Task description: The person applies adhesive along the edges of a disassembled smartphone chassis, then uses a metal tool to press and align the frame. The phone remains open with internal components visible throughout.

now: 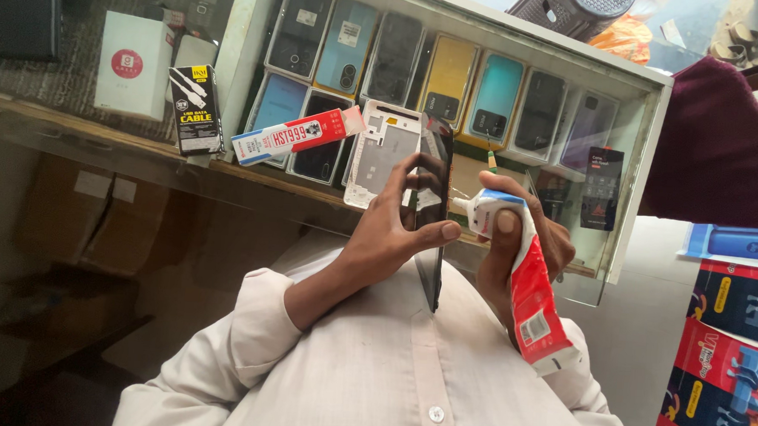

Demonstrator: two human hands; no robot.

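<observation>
Two hands: both are up in front of my chest, each one gripping its own thing, almost touching each other.
Left hand [391, 231]: I grasp the phone [432, 215] with it, fingers wrapped over the far side and the thumb pressed along the near edge.
Phone: it is dark and thin, seen edge-on, its long axis running up and down from the top of my fingers to my shirt [372, 366].
Right hand [522, 249]: I clench it round the glue tube [525, 279], thumb pad flat on the white shoulder just behind the nozzle.
Glue tube: it is red and white with a blue band, its body slanting down and away to my right, its crimped end lowest.
Nozzle [463, 206]: the thin tip points left, straight at the phone's right edge, just beside it; I cannot tell whether it touches.
Key relation: the phone lies immediately left of the tube tip, its long edge crossing the nozzle's line nearly square.
Nearer hand: my right one carries the tip, my left one steadies the edge it faces.
Behind: a white phone frame [386, 154] leans on the counter [253, 175] against a glass case of phone covers [453, 76].
Also there: a red and white glue box [297, 134] lies tilted beside a black cable box [196, 110].
</observation>
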